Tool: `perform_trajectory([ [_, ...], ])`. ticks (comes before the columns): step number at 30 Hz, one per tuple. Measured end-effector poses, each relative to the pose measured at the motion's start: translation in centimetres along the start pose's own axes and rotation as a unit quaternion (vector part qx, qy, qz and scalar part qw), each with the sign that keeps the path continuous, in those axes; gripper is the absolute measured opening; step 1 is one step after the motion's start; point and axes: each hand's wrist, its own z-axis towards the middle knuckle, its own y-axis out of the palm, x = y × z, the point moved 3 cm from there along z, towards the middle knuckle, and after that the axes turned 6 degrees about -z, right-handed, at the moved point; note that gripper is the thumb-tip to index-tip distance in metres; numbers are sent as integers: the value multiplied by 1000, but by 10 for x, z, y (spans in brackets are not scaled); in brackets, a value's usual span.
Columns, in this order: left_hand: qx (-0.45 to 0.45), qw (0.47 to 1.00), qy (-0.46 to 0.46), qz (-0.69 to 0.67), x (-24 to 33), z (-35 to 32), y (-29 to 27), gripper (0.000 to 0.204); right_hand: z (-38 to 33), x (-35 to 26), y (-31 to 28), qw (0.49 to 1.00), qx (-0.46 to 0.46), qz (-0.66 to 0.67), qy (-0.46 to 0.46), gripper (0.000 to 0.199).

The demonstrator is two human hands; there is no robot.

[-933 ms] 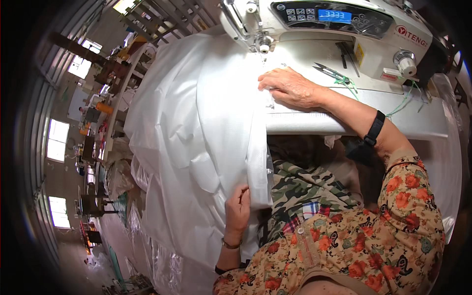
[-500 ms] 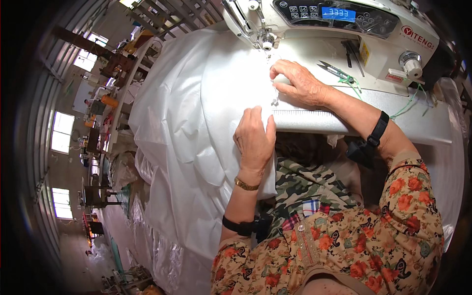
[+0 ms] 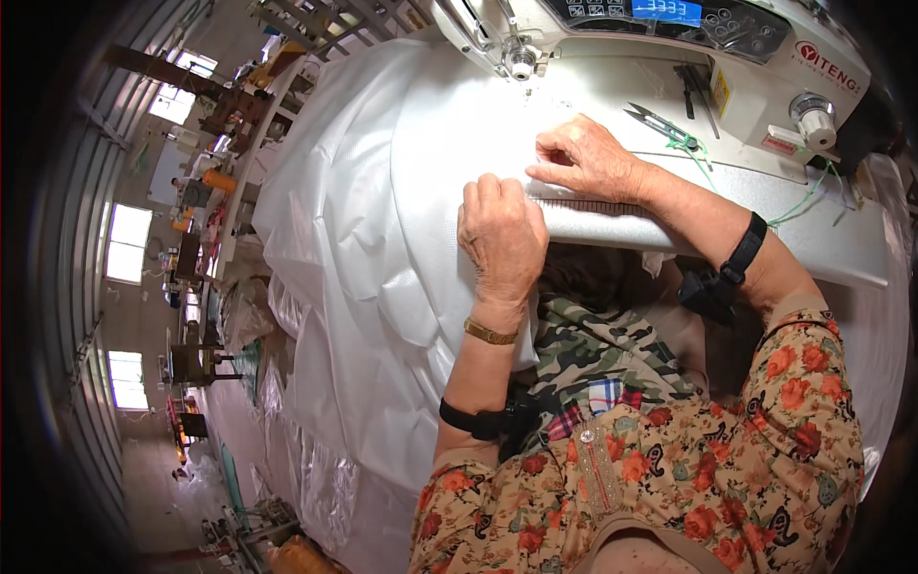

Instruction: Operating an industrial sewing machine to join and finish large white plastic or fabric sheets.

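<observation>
A large sheet of white fabric [image 3: 363,220] covers the left of the sewing table and hangs over its front edge in folds. My left hand [image 3: 502,234] is closed on the fabric's right edge, fingers curled. Just right of it, my right hand [image 3: 588,161] pinches at the same edge, thumb against fingers; glare hides exactly what is between them. Both hands are in front of the sewing machine [image 3: 669,29], whose needle area [image 3: 521,67] stands a little beyond them.
Thread snips [image 3: 660,124] with green thread lie right of my right hand. A dark slim tool [image 3: 687,91] lies beyond them. A ruler strip [image 3: 593,206] runs along the table's front edge [image 3: 746,249]. Workshop shelves and benches fill the far left.
My left hand has moved up and right, and its fingers have curled onto the fabric edge. My right hand has shifted slightly right and closed into a tighter pinch.
</observation>
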Motion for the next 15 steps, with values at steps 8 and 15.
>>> perform_trajectory([
  [8,6,934,-119,-336,-20,3,8,14,-5,-9,1,999,49,-12,-9,25],
  [15,-40,894,-165,-415,-16,3,12,23,-5,-9,4,997,54,48,-18,25],
])
